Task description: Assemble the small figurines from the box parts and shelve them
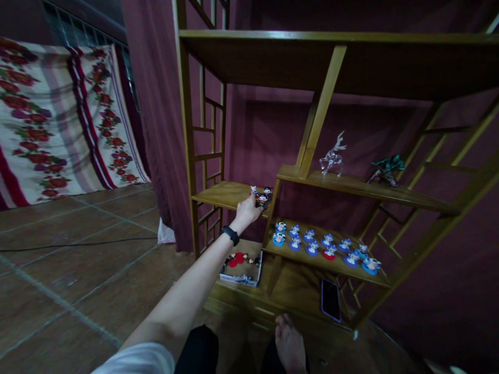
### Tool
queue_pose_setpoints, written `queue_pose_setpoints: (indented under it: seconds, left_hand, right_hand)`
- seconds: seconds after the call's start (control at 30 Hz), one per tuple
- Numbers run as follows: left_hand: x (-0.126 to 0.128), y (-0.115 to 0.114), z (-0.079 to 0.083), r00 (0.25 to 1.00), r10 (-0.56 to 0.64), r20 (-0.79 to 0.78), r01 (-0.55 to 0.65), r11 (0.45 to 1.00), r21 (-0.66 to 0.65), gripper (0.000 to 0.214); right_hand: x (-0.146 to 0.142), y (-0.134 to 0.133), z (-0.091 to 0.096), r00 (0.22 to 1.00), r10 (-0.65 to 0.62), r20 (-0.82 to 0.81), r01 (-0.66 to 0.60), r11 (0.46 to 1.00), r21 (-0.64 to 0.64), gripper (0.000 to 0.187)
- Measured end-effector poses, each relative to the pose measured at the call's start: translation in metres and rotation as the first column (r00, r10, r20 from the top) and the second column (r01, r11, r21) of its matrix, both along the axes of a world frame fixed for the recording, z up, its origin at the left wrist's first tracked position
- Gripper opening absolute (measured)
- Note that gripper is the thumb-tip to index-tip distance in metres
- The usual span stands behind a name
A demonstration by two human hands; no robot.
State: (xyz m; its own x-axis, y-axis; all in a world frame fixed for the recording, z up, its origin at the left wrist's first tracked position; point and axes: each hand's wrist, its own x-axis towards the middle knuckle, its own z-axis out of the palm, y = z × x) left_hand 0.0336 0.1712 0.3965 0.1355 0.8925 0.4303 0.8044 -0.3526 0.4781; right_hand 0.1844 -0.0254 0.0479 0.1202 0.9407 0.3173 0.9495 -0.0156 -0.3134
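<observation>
My left hand (248,212), with a black band on its wrist, reaches to the right end of the small left shelf. Its fingers are closed on a small black-haired figurine (263,199) with a pale face. Right behind it stand another black-haired figurine (267,190) and a white figurine (253,190); my fingers partly cover this group. Below the hand, an open cardboard box (239,280) holds several red-and-black figurines (237,259) lying down. My right hand is out of the picture.
Two rows of figurines on blue, purple and red bases (312,248) line the lower right shelf (335,266). Above them stand a clear deer ornament (332,158) and a dark green figure (386,169). A phone (330,299) lies on the bottom board, near my bare foot (289,343).
</observation>
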Motion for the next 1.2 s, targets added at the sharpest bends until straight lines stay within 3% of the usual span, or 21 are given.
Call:
queue_pose_setpoints:
  seconds: [0.2,0.33,0.43,0.57,0.67,1.0,1.2]
  left_hand:
    - [-0.001,-0.002,0.001,0.999,-0.024,0.038,0.025,1.0,-0.016,0.041]
    - [-0.003,-0.009,-0.002,0.999,-0.044,0.024,0.043,0.998,0.047,0.04]
    - [-0.006,-0.018,-0.009,0.998,-0.039,-0.043,0.046,0.985,0.164,0.041]
    - [-0.01,-0.032,-0.021,0.987,0.001,-0.16,0.058,0.929,0.367,0.046]
    - [-0.013,-0.038,-0.03,0.972,0.044,-0.232,0.063,0.899,0.433,0.048]
    - [-0.016,-0.037,-0.047,0.937,0.072,-0.341,0.108,0.871,0.48,0.053]
    - [-0.026,-0.041,-0.053,0.875,0.082,-0.477,0.195,0.841,0.504,0.06]
  right_hand:
    - [0.0,0.001,-0.004,1.0,-0.002,0.007,0.002,1.0,0.007,0.03]
    - [-0.001,0.002,-0.003,1.0,0.009,-0.002,-0.009,1.0,-0.005,0.03]
    - [-0.002,0.002,-0.002,1.0,0.011,-0.007,-0.011,1.0,-0.025,0.031]
    - [-0.002,0.001,-0.001,1.0,-0.001,0.001,0.001,0.999,-0.052,0.034]
    - [-0.002,0.0,0.002,1.0,0.011,0.012,-0.01,0.997,-0.073,0.033]
    - [-0.005,0.0,0.008,1.0,0.024,0.008,-0.022,0.993,-0.115,0.033]
    - [-0.007,-0.004,0.015,1.0,0.004,0.0,-0.004,0.989,-0.151,0.034]
